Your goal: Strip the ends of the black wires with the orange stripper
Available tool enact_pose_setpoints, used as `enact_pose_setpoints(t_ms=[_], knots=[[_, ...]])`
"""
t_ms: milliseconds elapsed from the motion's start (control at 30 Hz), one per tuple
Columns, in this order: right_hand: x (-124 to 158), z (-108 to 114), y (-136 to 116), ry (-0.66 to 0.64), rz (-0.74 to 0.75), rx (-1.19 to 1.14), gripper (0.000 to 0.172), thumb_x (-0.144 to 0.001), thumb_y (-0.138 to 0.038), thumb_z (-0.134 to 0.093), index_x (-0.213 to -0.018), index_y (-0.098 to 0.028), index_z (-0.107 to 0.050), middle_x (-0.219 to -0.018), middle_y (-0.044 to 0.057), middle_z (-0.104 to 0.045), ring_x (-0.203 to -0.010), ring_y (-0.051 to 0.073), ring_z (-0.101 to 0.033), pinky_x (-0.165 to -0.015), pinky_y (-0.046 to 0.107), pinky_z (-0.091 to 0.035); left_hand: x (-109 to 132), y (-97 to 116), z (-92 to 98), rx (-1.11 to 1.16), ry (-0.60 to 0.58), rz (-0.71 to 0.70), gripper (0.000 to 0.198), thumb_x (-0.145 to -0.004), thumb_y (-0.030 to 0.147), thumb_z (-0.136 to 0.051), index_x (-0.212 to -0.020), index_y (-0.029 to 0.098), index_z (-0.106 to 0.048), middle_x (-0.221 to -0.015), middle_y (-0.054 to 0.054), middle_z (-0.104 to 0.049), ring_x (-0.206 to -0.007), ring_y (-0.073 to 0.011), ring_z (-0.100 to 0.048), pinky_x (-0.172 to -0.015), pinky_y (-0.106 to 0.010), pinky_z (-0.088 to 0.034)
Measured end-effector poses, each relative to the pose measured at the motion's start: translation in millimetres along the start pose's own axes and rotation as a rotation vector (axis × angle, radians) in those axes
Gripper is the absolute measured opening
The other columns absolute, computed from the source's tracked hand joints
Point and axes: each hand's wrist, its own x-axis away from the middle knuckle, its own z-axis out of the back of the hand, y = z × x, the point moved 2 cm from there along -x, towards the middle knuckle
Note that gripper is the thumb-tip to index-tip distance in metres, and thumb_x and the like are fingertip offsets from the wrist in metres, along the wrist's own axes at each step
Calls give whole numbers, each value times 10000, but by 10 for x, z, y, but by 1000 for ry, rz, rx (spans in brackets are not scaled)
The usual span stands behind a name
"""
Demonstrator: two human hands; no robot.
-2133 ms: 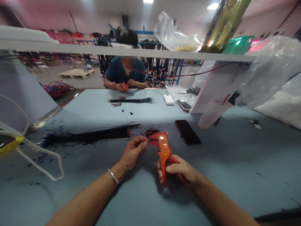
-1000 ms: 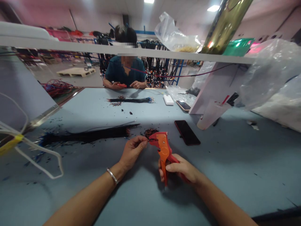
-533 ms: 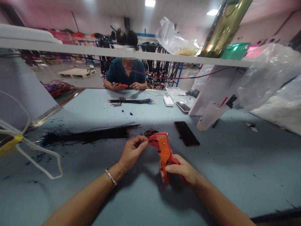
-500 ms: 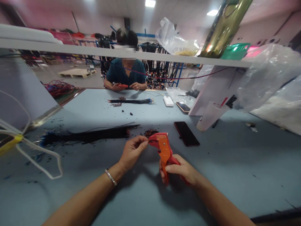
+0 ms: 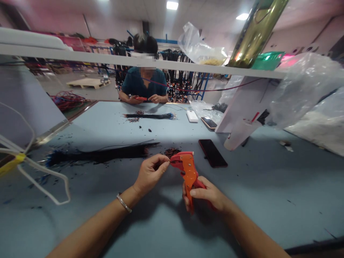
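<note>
A red-and-orange wire stripper (image 5: 190,172) stands upright in my right hand (image 5: 208,195), whose fingers are wrapped round its handles. Its jaw end points left. At that jaw opening, my left hand (image 5: 152,172) is closed, thumb and index finger pinching a thin wire that hardly shows. The fingertips are right beside the jaws. A bundle of black wires (image 5: 107,154) lies on the table beyond my left hand, blue at its left end and reddish at its right. Just behind the stripper is a small pile of brownish cut bits (image 5: 172,152).
A dark phone (image 5: 213,153) lies right of the stripper. Across the table (image 5: 268,200) sits a person (image 5: 145,84) holding a red tool near a second wire bundle (image 5: 150,116). A shelf (image 5: 107,56) spans above. White cable loops (image 5: 53,182) hang at left; a plastic cup (image 5: 242,134) leans at right.
The stripper and my right hand have shifted very slightly to the right. My left hand stays pinched at the jaws, its wrist a touch further left.
</note>
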Motion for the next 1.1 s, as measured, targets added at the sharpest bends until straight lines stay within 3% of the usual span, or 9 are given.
enact_pose_setpoints(t_ms=[567, 1100], knots=[[13, -1, -38, -90, 27, 2, 299, -771, -392, -653, -790, -98, -607, -676, 50, -608, -562, 154, -603, -512, 261, -507, -1, 209, 29, -188, 14, -406, 76, -833, 148, -589, -796, 145, -655, -638, 0, -584, -540, -81, -508, -516, -186, -406], [29, 1, -30, -85, 77, 113, 320, -792, -419, -648, -756, -104, -605, -631, 41, -600, -546, 146, -576, -526, 257, -467, 17, 300, 48, -310, 12, -579, 78, -843, 98, -582, -857, 157, -631, -642, 0, -592, -523, -70, -473, -491, -181, -383]])
